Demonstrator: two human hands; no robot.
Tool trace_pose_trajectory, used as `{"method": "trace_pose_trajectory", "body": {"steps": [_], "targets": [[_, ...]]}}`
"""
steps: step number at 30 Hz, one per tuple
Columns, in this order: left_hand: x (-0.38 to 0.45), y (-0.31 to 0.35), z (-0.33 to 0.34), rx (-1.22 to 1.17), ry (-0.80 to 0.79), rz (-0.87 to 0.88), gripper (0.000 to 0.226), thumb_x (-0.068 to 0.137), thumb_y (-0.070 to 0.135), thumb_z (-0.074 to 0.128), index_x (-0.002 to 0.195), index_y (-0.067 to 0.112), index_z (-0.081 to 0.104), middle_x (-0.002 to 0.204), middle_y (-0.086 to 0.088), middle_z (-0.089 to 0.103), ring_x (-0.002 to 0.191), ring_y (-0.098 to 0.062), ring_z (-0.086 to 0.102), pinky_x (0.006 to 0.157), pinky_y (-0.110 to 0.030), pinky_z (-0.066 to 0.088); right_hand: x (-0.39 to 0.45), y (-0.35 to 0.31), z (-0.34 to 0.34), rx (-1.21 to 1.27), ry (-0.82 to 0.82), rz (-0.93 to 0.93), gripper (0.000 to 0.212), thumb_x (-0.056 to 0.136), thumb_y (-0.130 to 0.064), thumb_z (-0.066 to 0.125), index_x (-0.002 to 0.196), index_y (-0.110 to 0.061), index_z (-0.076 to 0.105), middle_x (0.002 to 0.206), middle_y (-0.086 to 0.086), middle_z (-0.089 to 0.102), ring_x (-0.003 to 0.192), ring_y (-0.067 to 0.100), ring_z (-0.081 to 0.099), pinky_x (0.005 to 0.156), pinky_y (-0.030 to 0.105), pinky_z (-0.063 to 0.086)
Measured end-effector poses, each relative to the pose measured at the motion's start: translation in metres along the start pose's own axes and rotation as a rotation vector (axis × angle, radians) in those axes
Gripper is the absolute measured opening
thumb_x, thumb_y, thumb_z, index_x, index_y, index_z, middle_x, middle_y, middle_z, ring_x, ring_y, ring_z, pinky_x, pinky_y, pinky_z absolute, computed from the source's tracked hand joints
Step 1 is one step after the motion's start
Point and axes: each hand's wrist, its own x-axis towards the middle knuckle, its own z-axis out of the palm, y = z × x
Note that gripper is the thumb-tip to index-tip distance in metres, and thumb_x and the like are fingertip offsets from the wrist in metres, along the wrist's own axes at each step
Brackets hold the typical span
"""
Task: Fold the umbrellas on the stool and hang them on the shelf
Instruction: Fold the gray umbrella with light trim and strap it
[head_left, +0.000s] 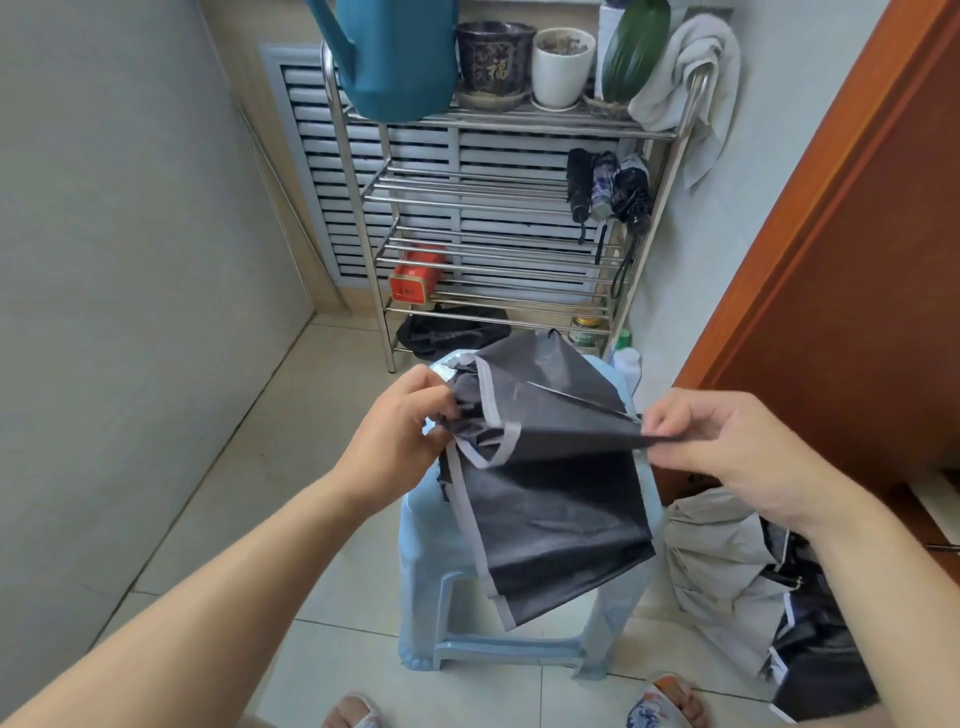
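Mid-fold: dark umbrella stretched between both hands over the stool

Currently both hands work one dark umbrella (550, 467), held in the air just above the pale blue stool (415, 525), likely so the loose cloth hangs free and can be smoothed into pleats. Left hand (395, 441) has its fingers curled into the bunched cloth at the grey-trimmed edge, probably anchoring that end. Right hand (727, 441) pinches one panel's edge between thumb and fingertips, pulling it out flat (a pleat being straightened, I'd judge). Shelf (358, 192) stands behind the stool against the wall; three folded umbrellas (608, 187) already hang at its right end, so that looks like the target spot. Another umbrella (727, 561), unfolded, lies on the floor right of the stool.
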Motion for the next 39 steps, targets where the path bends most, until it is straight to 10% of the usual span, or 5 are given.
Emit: {"method": "trace_pose_trajectory", "body": {"steps": [13, 16, 23, 33, 39], "targets": [[-0.021, 0.018, -0.029, -0.103, -0.41, -0.444, 0.033, 0.098, 0.021, 0.056, 0.086, 0.048, 0.071, 0.113, 0.012, 0.053, 0.101, 0.004, 0.055, 0.086, -0.014, 0.039, -0.028, 0.034, 0.029, -0.738, -0.377, 0.0, 0.018, 0.086, -0.033, 0.076, 0.103, -0.04, 0.075, 0.106, -0.027, 0.063, 0.109, -0.001, 0.056, 0.094, 0.013, 0.04], [-0.018, 0.028, -0.031, -0.296, -0.317, -0.614, 0.051, 0.099, 0.062, 0.039, 0.084, 0.036, 0.08, 0.107, 0.014, 0.065, 0.103, -0.003, 0.058, 0.098, -0.027, 0.044, -0.017, 0.017, 0.026, -0.515, -0.212, 0.113, 0.01, 0.091, -0.028, 0.075, 0.095, -0.035, 0.078, 0.091, -0.021, 0.074, 0.085, -0.001, 0.065, 0.08, 0.018, 0.047], [0.008, 0.04, -0.008, -0.204, -0.059, -0.622, 0.051, 0.1, 0.05, 0.06, 0.071, 0.008, 0.057, 0.06, 0.004, 0.048, 0.039, -0.006, 0.039, 0.039, -0.015, 0.028, 0.035, 0.036, 0.029, -0.633, 0.308, 0.221, 0.027, 0.095, -0.031, 0.065, 0.121, -0.036, 0.064, 0.121, -0.01, 0.061, 0.103, 0.014, 0.061, 0.1, 0.048, 0.048], [-0.014, 0.014, -0.002, -0.024, -0.14, -0.68, 0.037, 0.093, 0.053, 0.068, 0.11, 0.024, 0.053, 0.107, 0.006, 0.059, 0.093, -0.016, 0.064, 0.081, -0.04, 0.053, 0.039, 0.035, 0.009, -0.793, 0.261, 0.569, 0.054, 0.102, -0.052, 0.045, 0.149, -0.025, 0.046, 0.149, 0.01, 0.047, 0.138, 0.036, 0.036, 0.111, 0.044, 0.033], [-0.016, 0.022, 0.001, -0.337, -0.177, -0.768, 0.04, 0.094, 0.023, 0.074, 0.129, 0.031, 0.055, 0.108, 0.0, 0.067, 0.078, -0.017, 0.073, 0.076, -0.039, 0.062, 0.037, 0.048, -0.002, -0.413, 0.347, 0.775, 0.04, 0.11, -0.037, 0.037, 0.116, -0.005, 0.061, 0.088, 0.01, 0.06, 0.069, 0.023, 0.06, 0.057, 0.028, 0.054]]}}
